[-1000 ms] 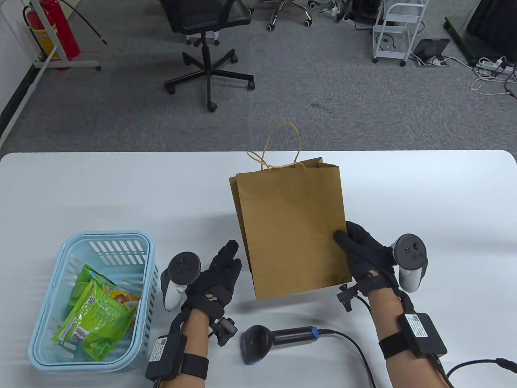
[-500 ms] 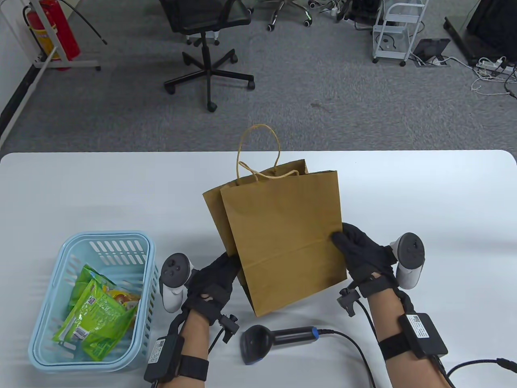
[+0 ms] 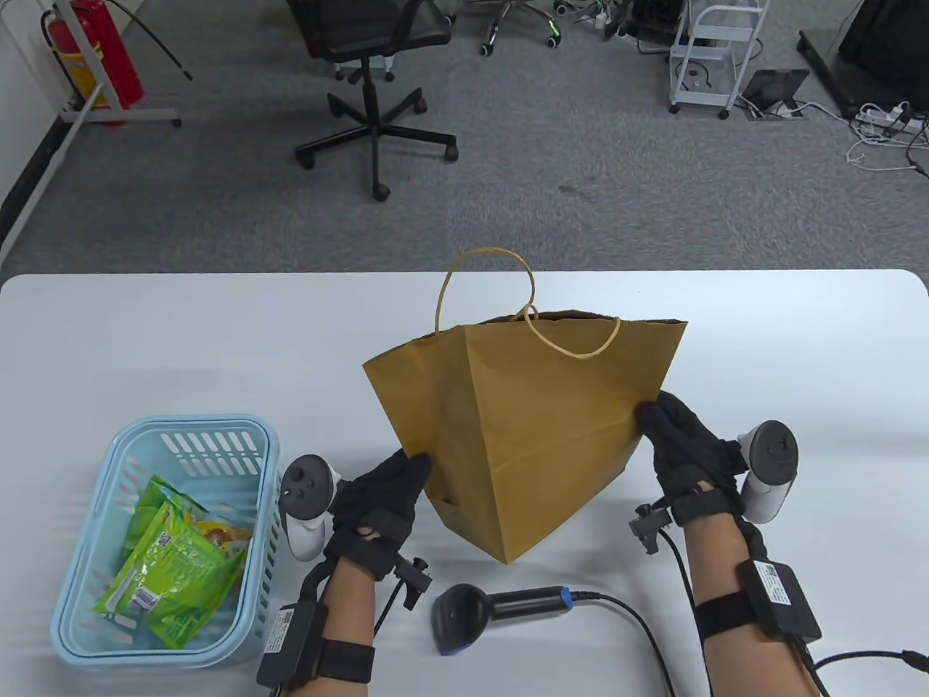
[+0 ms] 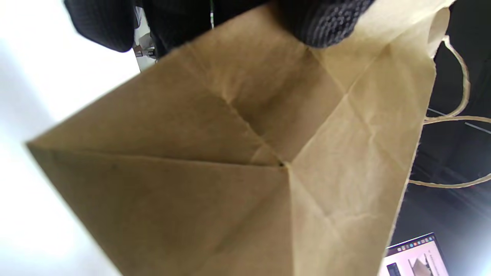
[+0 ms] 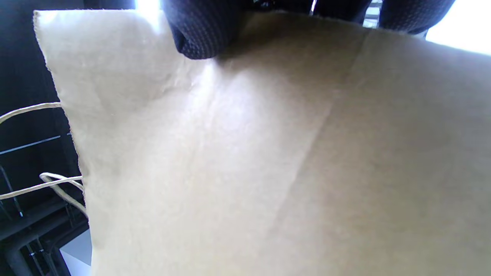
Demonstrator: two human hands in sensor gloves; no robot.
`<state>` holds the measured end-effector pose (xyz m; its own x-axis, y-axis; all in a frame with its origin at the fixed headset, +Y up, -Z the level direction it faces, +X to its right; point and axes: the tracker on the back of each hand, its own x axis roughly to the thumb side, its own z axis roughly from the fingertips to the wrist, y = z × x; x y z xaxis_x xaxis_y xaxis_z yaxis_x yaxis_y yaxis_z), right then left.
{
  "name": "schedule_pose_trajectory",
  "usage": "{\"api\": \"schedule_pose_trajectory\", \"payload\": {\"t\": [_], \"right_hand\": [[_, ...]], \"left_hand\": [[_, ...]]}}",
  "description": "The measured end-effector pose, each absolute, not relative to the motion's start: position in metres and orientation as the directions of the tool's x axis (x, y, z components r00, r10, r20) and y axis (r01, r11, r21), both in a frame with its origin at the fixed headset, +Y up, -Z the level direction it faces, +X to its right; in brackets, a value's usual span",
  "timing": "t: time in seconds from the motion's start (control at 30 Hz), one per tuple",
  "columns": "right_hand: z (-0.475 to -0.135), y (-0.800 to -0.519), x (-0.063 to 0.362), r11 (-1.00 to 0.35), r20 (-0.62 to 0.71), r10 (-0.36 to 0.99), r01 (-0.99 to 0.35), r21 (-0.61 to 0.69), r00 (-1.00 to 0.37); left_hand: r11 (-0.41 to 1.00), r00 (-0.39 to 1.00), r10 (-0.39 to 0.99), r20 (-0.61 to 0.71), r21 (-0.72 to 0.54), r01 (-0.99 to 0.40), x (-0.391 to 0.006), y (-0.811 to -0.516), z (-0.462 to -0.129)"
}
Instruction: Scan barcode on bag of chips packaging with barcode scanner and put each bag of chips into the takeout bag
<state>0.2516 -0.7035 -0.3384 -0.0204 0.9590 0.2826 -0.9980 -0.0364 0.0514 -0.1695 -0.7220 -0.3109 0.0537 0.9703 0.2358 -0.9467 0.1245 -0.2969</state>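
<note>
Where the white tabletop [image 3: 145,341] carries the working set, we count one brown paper takeout bag [image 3: 522,428], one barcode scanner [image 3: 501,610], one pale blue basket [image 3: 80,581] and two gloved hands. The takeout bag stands near the middle of the tabletop, spread wide at its mouth, tilted so that one bottom corner points toward the near edge. We count two twisted paper handles [image 3: 483,283] at its rim: one stands up as a loop, the other droops over the front panel.

Left hand [image 3: 381,501]: it grips the bag's lower left side, fingers [image 4: 322,23] curled onto the paper in the left wrist view. Right hand [image 3: 686,450]: it grips the bag's right edge; in the right wrist view one fingertip [image 5: 203,34] presses the panel near the top corner. Each hand carries one tracker on its back.

The barcode scanner lies on its side just in front of the bag, between the two forearms and apart from both hands, with one black cable [image 3: 639,632] running off toward the near right.

The basket sits at the near left of the tabletop, well apart from the bag. Inside it lie green bags of chips [image 3: 174,566], overlapping; we make out at least two, but the exact count we cannot tell. A barcode label shows on the topmost packet.
</note>
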Motion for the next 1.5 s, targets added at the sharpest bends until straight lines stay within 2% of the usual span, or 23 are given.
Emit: {"api": "schedule_pose_trajectory", "payload": {"t": [0.3, 0.43, 0.53, 0.63, 0.77, 0.97, 1.17, 1.33, 1.5], "right_hand": [[-0.344, -0.712, 0.243, -0.079, 0.212, 0.976, -0.993, 0.085, -0.06], [-0.343, -0.715, 0.244, -0.092, 0.189, 0.979, -0.994, 0.054, -0.081], [-0.338, -0.711, 0.251, -0.224, 0.212, 0.949, -0.972, -0.064, -0.233], [-0.336, -0.709, 0.255, -0.284, 0.213, 0.928, -0.951, -0.12, -0.305], [-0.335, -0.71, 0.254, -0.268, 0.216, 0.933, -0.957, -0.11, -0.287], [-0.335, -0.708, 0.248, -0.295, 0.227, 0.924, -0.951, -0.089, -0.307], [-0.336, -0.708, 0.243, -0.318, 0.234, 0.916, -0.946, -0.068, -0.325], [-0.335, -0.708, 0.241, -0.348, 0.237, 0.905, -0.935, -0.061, -0.352], [-0.332, -0.705, 0.234, -0.386, 0.258, 0.887, -0.922, -0.044, -0.383]], "left_hand": [[0.161, 0.089, 0.962, 0.257, -0.273, -0.948, -0.154, -0.711, -0.305], [0.181, 0.123, 0.962, 0.244, -0.229, -0.957, -0.148, -0.702, -0.308], [0.188, 0.15, 0.963, 0.224, -0.16, -0.969, -0.144, -0.697, -0.314], [0.2, 0.179, 0.964, 0.196, -0.088, -0.976, -0.142, -0.693, -0.32], [0.198, 0.199, 0.966, 0.168, 0.024, -0.98, -0.135, -0.697, -0.329], [0.219, 0.227, 0.965, 0.131, 0.071, -0.973, -0.129, -0.716, -0.337], [0.255, 0.256, 0.964, 0.073, 0.016, -0.967, -0.13, -0.731, -0.337], [0.392, 0.397, 0.918, -0.018, -0.12, -0.912, -0.127, -0.741, -0.331], [0.503, 0.533, 0.845, -0.036, -0.282, -0.817, -0.122, -0.753, -0.328]]}}
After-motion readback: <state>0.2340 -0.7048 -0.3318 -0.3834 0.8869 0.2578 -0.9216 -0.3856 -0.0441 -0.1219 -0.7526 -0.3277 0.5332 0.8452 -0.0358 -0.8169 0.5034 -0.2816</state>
